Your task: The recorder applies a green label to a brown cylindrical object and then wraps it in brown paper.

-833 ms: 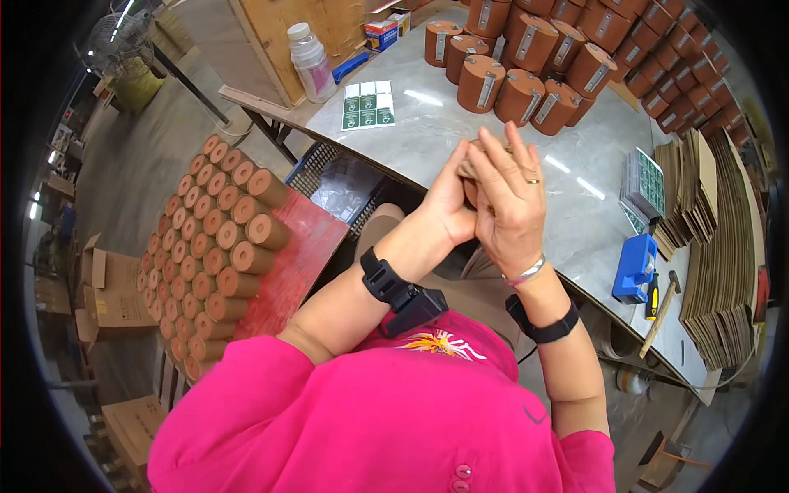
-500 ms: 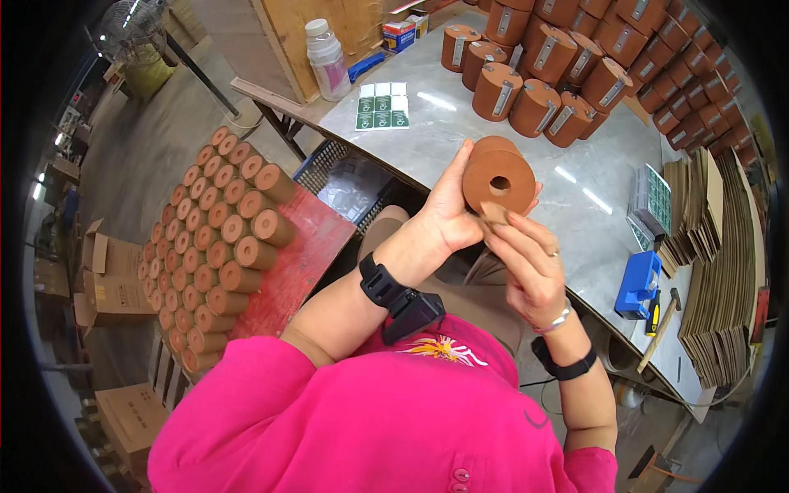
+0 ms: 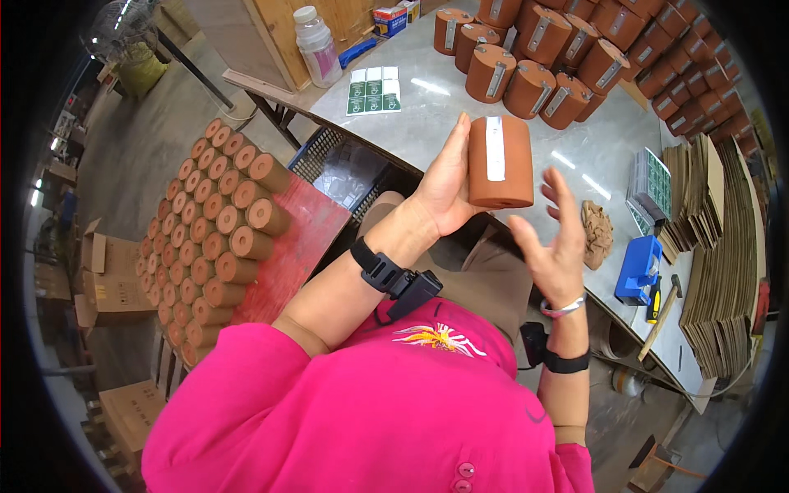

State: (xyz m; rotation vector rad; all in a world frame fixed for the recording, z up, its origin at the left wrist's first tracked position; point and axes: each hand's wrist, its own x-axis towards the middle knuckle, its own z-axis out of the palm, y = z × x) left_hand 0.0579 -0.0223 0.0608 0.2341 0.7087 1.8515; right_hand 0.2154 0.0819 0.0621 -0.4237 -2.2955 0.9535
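A reddish-brown cylinder (image 3: 511,185) with a pale strip down its side is held up over the table's near edge, its round end with a small hole facing partly down. My left hand (image 3: 444,185) grips it from the left, thumb along its side; the other fingers are mostly hidden behind it. To its right, my right hand (image 3: 555,251) is open, fingers spread and apart from the cylinder, with nothing in it. A crumpled brown cloth (image 3: 597,234) lies on the grey table (image 3: 427,115) just beyond that hand.
Similar strip-bearing cylinders (image 3: 546,33) are piled at the back. On the right are a stack of green labels (image 3: 653,185), a blue box (image 3: 639,271), a hammer (image 3: 662,320) and cardboard sheets (image 3: 719,279). At left, several plain cylinders (image 3: 218,222) cover a red board (image 3: 308,238).
The cylinder has turned from showing its holed end to showing its strip. My right hand has let go of the brown cloth, which now lies on the table, and has opened.
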